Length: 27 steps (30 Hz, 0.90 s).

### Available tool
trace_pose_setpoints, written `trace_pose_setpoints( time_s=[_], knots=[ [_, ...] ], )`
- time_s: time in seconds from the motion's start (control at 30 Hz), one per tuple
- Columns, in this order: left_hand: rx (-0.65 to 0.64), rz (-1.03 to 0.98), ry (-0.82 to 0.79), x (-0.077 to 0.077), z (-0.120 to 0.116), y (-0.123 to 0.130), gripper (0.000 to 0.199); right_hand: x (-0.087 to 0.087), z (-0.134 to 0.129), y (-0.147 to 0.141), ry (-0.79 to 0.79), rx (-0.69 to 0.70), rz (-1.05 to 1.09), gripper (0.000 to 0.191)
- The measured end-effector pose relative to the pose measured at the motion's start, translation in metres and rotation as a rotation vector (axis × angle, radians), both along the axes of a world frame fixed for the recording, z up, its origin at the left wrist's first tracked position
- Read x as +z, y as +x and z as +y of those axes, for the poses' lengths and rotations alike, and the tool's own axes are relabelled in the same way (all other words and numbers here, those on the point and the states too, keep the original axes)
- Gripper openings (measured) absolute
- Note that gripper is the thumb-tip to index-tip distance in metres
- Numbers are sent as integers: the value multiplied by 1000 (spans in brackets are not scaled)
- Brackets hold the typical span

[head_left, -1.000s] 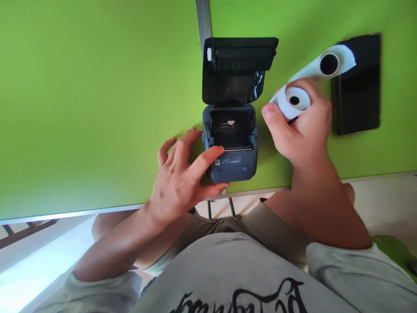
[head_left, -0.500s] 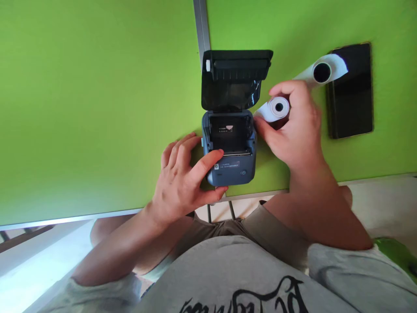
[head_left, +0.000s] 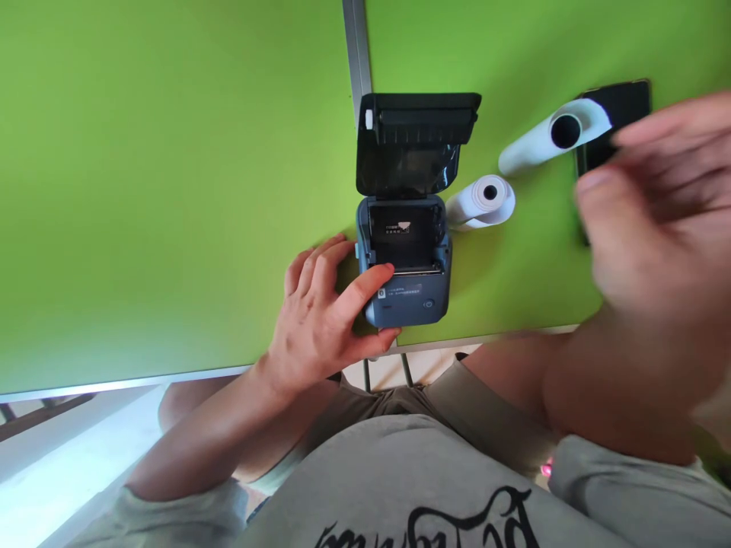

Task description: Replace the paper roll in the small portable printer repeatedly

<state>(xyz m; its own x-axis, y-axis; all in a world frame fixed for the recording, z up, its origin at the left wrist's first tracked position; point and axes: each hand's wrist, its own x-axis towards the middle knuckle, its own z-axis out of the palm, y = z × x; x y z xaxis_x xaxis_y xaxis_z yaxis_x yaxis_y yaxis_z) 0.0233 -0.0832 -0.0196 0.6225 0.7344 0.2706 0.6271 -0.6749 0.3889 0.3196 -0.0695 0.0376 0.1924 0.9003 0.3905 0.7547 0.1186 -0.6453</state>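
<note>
A small dark blue label printer [head_left: 408, 304] stands near the table's front edge, its black lid [head_left: 408, 167] raised and its paper bay showing nothing but a small label. My left hand [head_left: 320, 320] grips the printer's lower left side, thumb and fingers around its front corner. Just right of the printer a white paper roll [head_left: 480, 202] stands on the table, untouched. Further up and right is a second white roll [head_left: 531, 148] with a wide dark core. My right hand [head_left: 645, 190] hovers over the phone, blurred, thumb and fingers apart with nothing between them.
A black phone [head_left: 617, 103] lies at the right, partly hidden by my right hand and the second roll. The green table [head_left: 171, 190] has a grey metal strip [head_left: 357, 53] running away behind the printer. Its front edge passes just below the printer.
My right hand has let go of the small paper roll and moved right and nearer the camera. The roll stays beside the printer. My left hand keeps its grip.
</note>
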Motion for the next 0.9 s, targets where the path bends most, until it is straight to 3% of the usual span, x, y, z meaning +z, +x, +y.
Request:
trace_pose_setpoints(
  time_s=[0.03, 0.1, 0.2, 0.43, 0.7, 0.9],
  knots=[
    [1, 1, 7, 0, 0, 0, 63, -4, 3, 3, 125, -57, 20, 20],
    [3, 4, 24, -1, 0, 0, 65, -15, 11, 7, 144, -49, -40, 25],
    [4, 7, 45, -1, 1, 0, 66, -31, 20, 7, 120, -55, -158, 43],
    [2, 13, 54, -1, 1, 1, 66, -50, 32, 7, 105, -59, -214, 56],
    [-1, 9, 53, -1, 1, 1, 64, -61, 38, 12, 158, -50, -212, 39],
    [-2, 11, 51, -1, 2, 0, 67, -64, 35, 18, 97, 79, -153, 33]
  ],
)
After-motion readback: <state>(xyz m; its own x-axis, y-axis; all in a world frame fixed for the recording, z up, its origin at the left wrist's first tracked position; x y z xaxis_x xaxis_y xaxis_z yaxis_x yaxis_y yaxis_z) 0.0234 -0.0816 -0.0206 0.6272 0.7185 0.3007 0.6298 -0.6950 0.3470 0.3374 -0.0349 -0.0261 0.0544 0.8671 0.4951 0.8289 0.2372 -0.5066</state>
